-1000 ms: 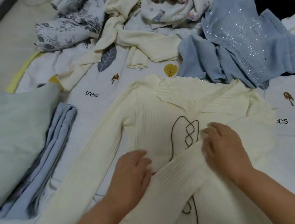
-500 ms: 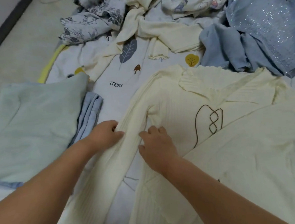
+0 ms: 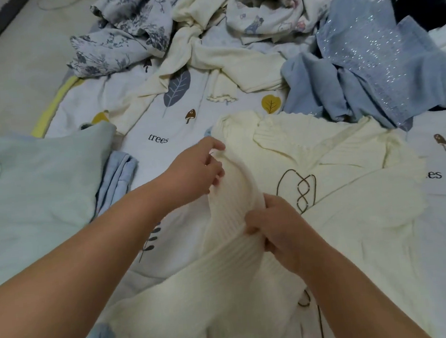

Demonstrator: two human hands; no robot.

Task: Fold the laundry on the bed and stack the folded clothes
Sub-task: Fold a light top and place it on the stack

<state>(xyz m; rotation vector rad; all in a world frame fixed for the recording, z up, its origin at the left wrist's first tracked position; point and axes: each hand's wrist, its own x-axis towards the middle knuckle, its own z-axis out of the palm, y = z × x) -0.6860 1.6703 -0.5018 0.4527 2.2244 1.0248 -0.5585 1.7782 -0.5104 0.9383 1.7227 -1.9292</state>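
Observation:
A cream ribbed sweater point(image 3: 350, 163) with a dark line drawing on its chest lies spread on the bed in front of me. Its right sleeve lies folded across the body. My left hand point(image 3: 197, 168) pinches the left sleeve near the shoulder. My right hand point(image 3: 275, 226) grips the same sleeve lower down, and the sleeve is lifted and bunched between the two hands. A folded pale green garment point(image 3: 35, 190) lies at the left on top of a folded light blue piece point(image 3: 117, 175).
Unfolded laundry is heaped at the back: a floral grey piece point(image 3: 121, 37), a cream top point(image 3: 211, 51), a printed white garment point(image 3: 278, 7), a blue sparkly sweater point(image 3: 374, 66) and a dark item point(image 3: 423, 8). The leaf-print bedsheet point(image 3: 158, 126) shows between them.
Both hands moved from the sweater's middle to its left sleeve, took hold of it and lifted it inward toward the body. The right sleeve stays folded across the chest.

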